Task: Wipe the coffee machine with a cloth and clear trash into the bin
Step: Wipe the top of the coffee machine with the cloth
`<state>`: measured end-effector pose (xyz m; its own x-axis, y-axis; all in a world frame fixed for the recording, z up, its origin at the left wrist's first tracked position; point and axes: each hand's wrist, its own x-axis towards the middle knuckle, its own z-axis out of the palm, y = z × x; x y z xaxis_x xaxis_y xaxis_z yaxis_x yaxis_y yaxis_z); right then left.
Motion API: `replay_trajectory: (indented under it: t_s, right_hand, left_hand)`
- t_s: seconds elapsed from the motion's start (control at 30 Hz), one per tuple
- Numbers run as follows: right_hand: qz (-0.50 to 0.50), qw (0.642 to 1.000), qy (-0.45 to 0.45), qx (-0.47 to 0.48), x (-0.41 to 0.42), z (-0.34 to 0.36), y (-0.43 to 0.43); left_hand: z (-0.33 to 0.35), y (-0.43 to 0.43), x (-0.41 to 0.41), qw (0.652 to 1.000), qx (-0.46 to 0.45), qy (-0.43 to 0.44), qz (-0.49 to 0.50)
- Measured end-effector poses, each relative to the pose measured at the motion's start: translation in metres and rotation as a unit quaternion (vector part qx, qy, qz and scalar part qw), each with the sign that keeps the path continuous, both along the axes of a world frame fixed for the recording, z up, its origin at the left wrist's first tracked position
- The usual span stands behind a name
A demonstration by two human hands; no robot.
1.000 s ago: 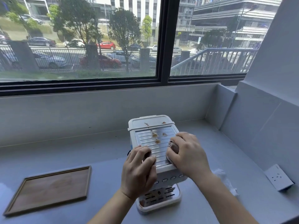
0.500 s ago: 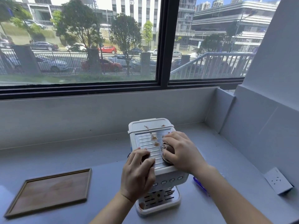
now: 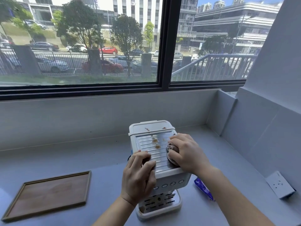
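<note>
A small white coffee machine [image 3: 151, 128] stands on the grey counter, its ribbed metal top marked with brown stains [image 3: 155, 143]. My right hand [image 3: 187, 152] presses a bunched grey-brown cloth [image 3: 171, 154] onto the right side of that top. My left hand [image 3: 138, 175] grips the machine's front left corner, fingers curled over the top edge. A blue wrapper [image 3: 203, 188] lies on the counter to the right of the machine, partly hidden by my right forearm. No bin is in view.
A wooden tray [image 3: 47, 193] lies flat at the left front of the counter [image 3: 81, 154]. A white wall socket [image 3: 280, 185] sits low on the right wall. The counter ends at a low back wall under a wide window.
My right hand has slid the cloth from the middle of the top toward its right side. The blue wrapper now shows beside the machine. The left hand has stayed put.
</note>
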<state>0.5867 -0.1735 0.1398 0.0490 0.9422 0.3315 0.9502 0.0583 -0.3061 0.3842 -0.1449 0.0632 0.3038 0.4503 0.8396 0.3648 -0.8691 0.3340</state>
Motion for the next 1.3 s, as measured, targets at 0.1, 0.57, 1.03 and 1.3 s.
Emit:
replay_trajectory:
  t_s: [0.1, 0.57, 1.03, 1.3]
  right_hand:
    - [-0.033, 0.999, -0.005, -0.004, -0.003, 0.007, 0.022]
    - [0.007, 0.998, -0.059, 0.008, -0.021, 0.005, 0.019]
    - [0.065, 0.997, -0.023, 0.02, -0.026, -0.005, -0.01]
    - [0.105, 0.994, -0.006, -0.006, -0.035, 0.002, -0.003]
  left_hand:
    - [0.0, 0.0, 0.0, 1.0, 0.0, 0.004, 0.006]
    - [-0.001, 0.001, -0.001, 1.0, 0.019, 0.002, -0.001]
    - [0.0, 0.001, 0.002, 0.999, 0.029, 0.003, 0.019]
    - [0.0, 0.001, 0.002, 1.0, 0.015, -0.011, 0.015]
